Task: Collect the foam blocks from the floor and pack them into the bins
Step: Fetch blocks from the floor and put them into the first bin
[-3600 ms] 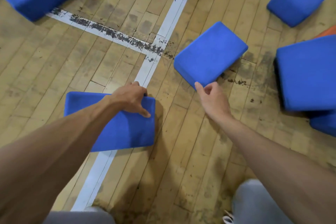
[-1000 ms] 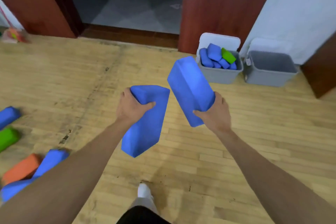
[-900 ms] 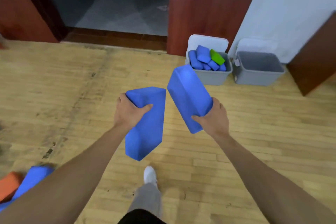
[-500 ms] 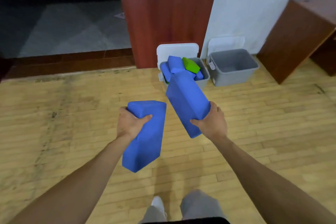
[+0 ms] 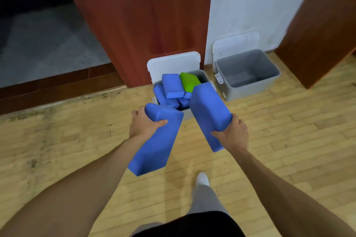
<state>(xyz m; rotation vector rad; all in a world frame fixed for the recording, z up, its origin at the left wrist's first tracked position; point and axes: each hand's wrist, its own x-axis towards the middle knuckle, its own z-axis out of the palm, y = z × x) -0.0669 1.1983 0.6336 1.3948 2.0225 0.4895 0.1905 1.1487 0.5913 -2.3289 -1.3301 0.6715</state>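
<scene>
Left block (image 5: 156, 140): in the air just short of the bins, hanging downward; the left hand (image 5: 142, 123) grips its top end, thumb curled over the near face
Right block (image 5: 209, 113): in the air, tilted up toward the bins; the right hand (image 5: 231, 134) holds its lower end, fingers wrapped round the edge
Heaped bin (image 5: 204, 77): blue blocks and a green block (image 5: 188, 82) already stand above its rim, one blue block (image 5: 171, 85) lying on top
Likely spill: anything dropped on that heap has no wall to catch it and would probably roll off onto the floor (image 5: 289, 140), perhaps knocking the top pieces out too
Empty bin (image 5: 248, 90): just beside the heaped one, open, apparently nothing in it; the safer target, though the left block needs a longer reach across
Grip risk: each block is held by one end only, so a quick toss could twist it out of line and bounce it off a rim
Footing: a foot (image 5: 202, 179) is mid-stride, which may unsettle the aim
</scene>
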